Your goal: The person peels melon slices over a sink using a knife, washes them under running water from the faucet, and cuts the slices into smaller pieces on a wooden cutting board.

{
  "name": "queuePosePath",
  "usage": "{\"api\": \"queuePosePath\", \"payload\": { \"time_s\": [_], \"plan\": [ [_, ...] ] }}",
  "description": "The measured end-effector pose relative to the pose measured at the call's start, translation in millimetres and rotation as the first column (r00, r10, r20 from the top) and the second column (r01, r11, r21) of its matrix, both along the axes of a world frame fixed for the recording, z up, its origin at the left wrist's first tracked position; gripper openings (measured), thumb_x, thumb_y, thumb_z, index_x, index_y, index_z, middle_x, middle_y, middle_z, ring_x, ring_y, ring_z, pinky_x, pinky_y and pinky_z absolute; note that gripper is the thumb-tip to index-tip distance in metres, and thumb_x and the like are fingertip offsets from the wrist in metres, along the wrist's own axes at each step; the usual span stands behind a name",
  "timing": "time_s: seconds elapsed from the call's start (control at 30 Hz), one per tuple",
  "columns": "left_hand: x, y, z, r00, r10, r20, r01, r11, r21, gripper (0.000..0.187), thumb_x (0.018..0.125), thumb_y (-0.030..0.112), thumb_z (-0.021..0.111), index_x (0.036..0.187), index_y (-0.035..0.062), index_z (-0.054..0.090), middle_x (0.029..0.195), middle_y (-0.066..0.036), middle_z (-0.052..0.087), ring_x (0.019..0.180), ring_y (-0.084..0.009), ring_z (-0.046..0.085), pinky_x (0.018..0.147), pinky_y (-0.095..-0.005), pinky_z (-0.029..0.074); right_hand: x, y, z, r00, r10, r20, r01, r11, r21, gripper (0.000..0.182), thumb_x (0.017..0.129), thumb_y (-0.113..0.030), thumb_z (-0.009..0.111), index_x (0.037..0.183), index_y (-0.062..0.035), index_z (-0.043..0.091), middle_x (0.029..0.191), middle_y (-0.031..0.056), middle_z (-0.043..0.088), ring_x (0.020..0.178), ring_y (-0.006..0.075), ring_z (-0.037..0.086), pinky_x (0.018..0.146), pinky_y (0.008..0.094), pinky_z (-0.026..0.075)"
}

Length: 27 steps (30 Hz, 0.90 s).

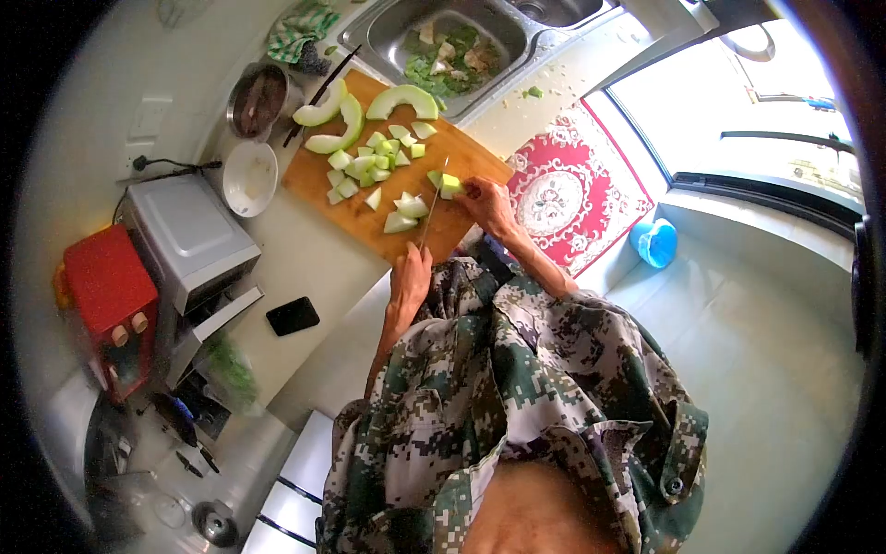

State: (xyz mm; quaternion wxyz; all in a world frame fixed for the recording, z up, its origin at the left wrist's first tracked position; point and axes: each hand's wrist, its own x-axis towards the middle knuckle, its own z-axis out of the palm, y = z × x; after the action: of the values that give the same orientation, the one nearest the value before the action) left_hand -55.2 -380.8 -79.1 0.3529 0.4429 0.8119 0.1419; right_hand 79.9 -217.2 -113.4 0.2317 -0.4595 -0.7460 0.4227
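My left hand [412, 277] is closed around the handle of a kitchen knife, near the front edge of a wooden cutting board [314, 189]. The thin knife blade [433, 210] points away from me across the board. With its fingertips, my right hand [489, 205] grips a pale green melon piece [450, 186] just right of the blade. Cut melon chunks [374, 164] lie loose in the middle of the board, and a few larger chunks [406, 210] sit left of the blade. At the far side rest curved melon slices [403, 100]. Chopsticks [323, 95] lie along the board's far left edge.
Beyond the board, a metal sink [388, 35] holds leafy scraps. To the left stand a metal pot [293, 97], a white bowl [263, 189] and a microwave [189, 222]. A phone [293, 317] lies on the counter. A red patterned mat [604, 162] is at right.
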Motion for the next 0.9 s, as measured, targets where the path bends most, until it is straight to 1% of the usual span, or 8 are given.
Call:
{"api": "queuePosePath", "payload": {
  "time_s": [0.07, 0.27, 0.53, 0.67, 0.73, 0.8, 0.87, 0.9],
  "plan": [
    [4, -5, 21, 1.000, 0.011, -0.029, -0.006, 0.987, 0.159, 0.027, 0.095, 0.021, 0.049, 0.089, -0.0055, 0.052, 0.070, -0.030, 0.060, 0.069, -0.0456, 0.062, 0.055, -0.0492, 0.047, 2, -1, 2, 0.996, -0.042, -0.078, 0.038, 0.998, -0.056, 0.025, 0.078, -0.020, 0.071, 0.088, 0.0020, 0.066, 0.072, 0.0182, 0.064, 0.065, 0.0305, 0.064, 0.060, 0.0378, 0.049],
    [12, -9, 17, 0.995, -0.038, -0.094, 0.047, 0.994, 0.102, 0.028, 0.094, 0.023, 0.051, 0.086, -0.0043, 0.051, 0.064, -0.026, 0.061, 0.061, -0.0421, 0.062, 0.050, -0.0478, 0.049, 0, -2, 6, 0.989, -0.111, -0.095, 0.096, 0.984, -0.152, 0.029, 0.080, -0.024, 0.071, 0.090, 0.0023, 0.065, 0.072, 0.0169, 0.065, 0.063, 0.0229, 0.064, 0.059, 0.0350, 0.050],
    [15, -6, 15, 0.990, -0.018, -0.143, 0.006, 0.996, -0.085, 0.032, 0.093, 0.025, 0.053, 0.089, -0.0064, 0.051, 0.072, -0.028, 0.062, 0.067, -0.0452, 0.062, 0.056, -0.0499, 0.050, -3, 2, -1, 0.989, -0.118, -0.086, 0.106, 0.985, -0.135, 0.030, 0.079, -0.026, 0.072, 0.084, 0.0022, 0.065, 0.071, 0.0162, 0.065, 0.063, 0.0264, 0.064, 0.059, 0.0359, 0.050],
    [6, -1, -2, 0.984, -0.028, -0.178, 0.026, 1.000, -0.013, 0.033, 0.094, 0.026, 0.051, 0.089, -0.0069, 0.053, 0.069, -0.028, 0.062, 0.068, -0.0444, 0.062, 0.056, -0.0484, 0.050, -3, 4, -12, 0.997, -0.055, -0.049, 0.051, 0.995, -0.085, 0.030, 0.077, -0.024, 0.073, 0.088, 0.0022, 0.064, 0.077, 0.0171, 0.065, 0.067, 0.0306, 0.064, 0.061, 0.0378, 0.050],
    [-3, -6, -3, 0.993, 0.011, 0.121, -0.011, 1.000, 0.001, 0.032, 0.093, 0.025, 0.052, 0.087, -0.0068, 0.052, 0.072, -0.030, 0.060, 0.072, -0.0457, 0.061, 0.058, -0.0494, 0.047, -3, -2, -4, 0.997, -0.002, -0.079, -0.002, 0.999, -0.051, 0.031, 0.076, -0.023, 0.073, 0.092, 0.0020, 0.063, 0.080, 0.0175, 0.064, 0.069, 0.0327, 0.063, 0.062, 0.0389, 0.050],
    [-6, -9, 2, 0.991, 0.037, 0.126, -0.054, 0.990, 0.134, 0.031, 0.093, 0.023, 0.053, 0.085, -0.0069, 0.051, 0.069, -0.028, 0.057, 0.068, -0.0465, 0.059, 0.057, -0.0491, 0.043, -7, 4, -1, 0.993, 0.055, -0.105, -0.056, 0.998, -0.004, 0.033, 0.075, -0.021, 0.073, 0.096, 0.0018, 0.062, 0.084, 0.0179, 0.064, 0.071, 0.0348, 0.063, 0.063, 0.0399, 0.050],
    [-10, -10, 20, 0.983, 0.125, 0.138, -0.155, 0.960, 0.232, 0.032, 0.092, 0.023, 0.055, 0.082, -0.0063, 0.051, 0.065, -0.024, 0.055, 0.063, -0.0430, 0.057, 0.055, -0.0464, 0.042, -20, 9, -9, 0.994, 0.101, -0.030, -0.096, 0.987, 0.128, 0.037, 0.073, -0.017, 0.074, 0.101, 0.0014, 0.059, 0.090, 0.0196, 0.062, 0.077, 0.0373, 0.062, 0.066, 0.0413, 0.050],
    [-15, -13, 16, 0.963, 0.193, 0.185, -0.229, 0.953, 0.198, 0.032, 0.093, 0.026, 0.055, 0.078, -0.0009, 0.048, 0.058, -0.009, 0.045, 0.053, -0.0201, 0.044, 0.051, -0.0382, 0.038, -29, 13, -6, 0.992, 0.115, -0.046, -0.113, 0.993, 0.043, 0.038, 0.071, -0.016, 0.075, 0.101, 0.0010, 0.060, 0.093, 0.0216, 0.061, 0.082, 0.0383, 0.062, 0.071, 0.0429, 0.050]
  ]
}}
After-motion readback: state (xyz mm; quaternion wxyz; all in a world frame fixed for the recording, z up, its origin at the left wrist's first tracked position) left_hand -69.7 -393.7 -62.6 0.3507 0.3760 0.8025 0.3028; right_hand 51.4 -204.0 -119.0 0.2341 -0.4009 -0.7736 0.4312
